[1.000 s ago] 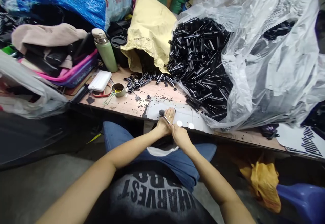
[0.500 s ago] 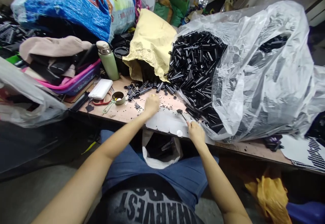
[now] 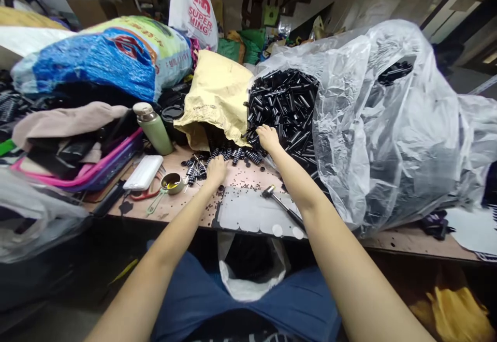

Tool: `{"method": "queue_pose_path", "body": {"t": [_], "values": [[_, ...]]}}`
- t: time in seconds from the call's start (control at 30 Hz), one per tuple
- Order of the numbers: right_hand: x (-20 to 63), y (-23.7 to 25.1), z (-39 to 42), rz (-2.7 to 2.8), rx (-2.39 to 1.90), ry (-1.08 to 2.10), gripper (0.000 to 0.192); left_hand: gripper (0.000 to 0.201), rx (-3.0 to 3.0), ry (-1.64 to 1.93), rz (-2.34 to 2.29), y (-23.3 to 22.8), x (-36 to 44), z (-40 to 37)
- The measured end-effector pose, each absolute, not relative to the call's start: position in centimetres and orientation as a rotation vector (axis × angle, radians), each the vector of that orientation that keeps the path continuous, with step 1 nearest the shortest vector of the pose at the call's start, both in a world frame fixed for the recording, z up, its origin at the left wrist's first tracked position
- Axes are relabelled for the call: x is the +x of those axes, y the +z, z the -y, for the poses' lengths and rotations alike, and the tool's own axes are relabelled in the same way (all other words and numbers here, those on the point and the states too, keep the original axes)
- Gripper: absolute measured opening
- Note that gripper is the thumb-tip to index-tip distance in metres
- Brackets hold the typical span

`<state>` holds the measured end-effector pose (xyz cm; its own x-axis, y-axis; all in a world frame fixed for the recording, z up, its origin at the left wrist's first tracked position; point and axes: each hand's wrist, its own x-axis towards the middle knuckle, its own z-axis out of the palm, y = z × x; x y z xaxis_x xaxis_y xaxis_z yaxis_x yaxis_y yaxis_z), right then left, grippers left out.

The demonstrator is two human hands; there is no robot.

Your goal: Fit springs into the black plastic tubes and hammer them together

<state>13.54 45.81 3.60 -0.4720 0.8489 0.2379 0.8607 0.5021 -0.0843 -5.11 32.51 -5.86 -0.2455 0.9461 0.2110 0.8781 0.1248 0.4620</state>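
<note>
a white carrier bag [image 3: 193, 8] at the back carries red print reading "super ming", while the lettering on the blue and green woven sack [image 3: 104, 55] is too small to read. both arms stretch forward over the table [image 3: 182, 205], hands apart. the left hand [image 3: 216, 169] rests palm down with fingers curled on the striped black springs [image 3: 229, 154] spilled in front of the yellow paper bag [image 3: 216, 96]; whether it grips one cannot be told. the right hand [image 3: 267, 137] reaches further, fingers loosely spread on the pile of black tubes [image 3: 285, 109] at the mouth of the clear plastic bag [image 3: 380, 119], with no grip visible. a small hammer [image 3: 280, 203] lies on the grey mat [image 3: 248, 215] near the table's front edge, beside the right forearm. a green flask [image 3: 152, 127] stands to the left.
</note>
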Motion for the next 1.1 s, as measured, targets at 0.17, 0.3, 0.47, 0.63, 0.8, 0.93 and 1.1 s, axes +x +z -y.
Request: {"method": "queue_pose_path", "body": {"t": [0.17,0.3,0.47,0.63,0.8,0.93,1.1], "values": [[12.6,4.9,-46.6,2.481,-1.465,-0.002,0.024,0.026,1.255,1.401,-1.587,-4.5,-3.8,-29.7],[12.8,2.7,-40.1,2.393,-1.408,0.299,0.029,0.035,0.935,1.564,-1.264,-2.6,-2.0,-27.5],[14.7,-0.5,-29.3,2.114,-1.042,1.184,0.051,0.037,0.750,1.482,-1.114,-1.6,-0.1,-25.4],[17.3,0.4,-25.7,2.448,-0.826,0.574,0.110,0.039,0.726,1.304,-1.096,-2.4,1.8,-23.0],[19.6,-1.4,-23.9,2.467,-0.998,0.484,0.112,0.049,0.884,1.292,-0.951,-2.7,2.3,-21.3],[21.6,-5.0,-21.1,2.454,-1.286,0.544,0.111,0.039,1.096,1.268,-1.090,-4.0,2.1,-21.2],[23.5,-6.5,-20.2,2.426,-1.401,0.565,0.113,0.040,1.764,1.051,-1.755,-7.4,2.8,-19.5]]}}
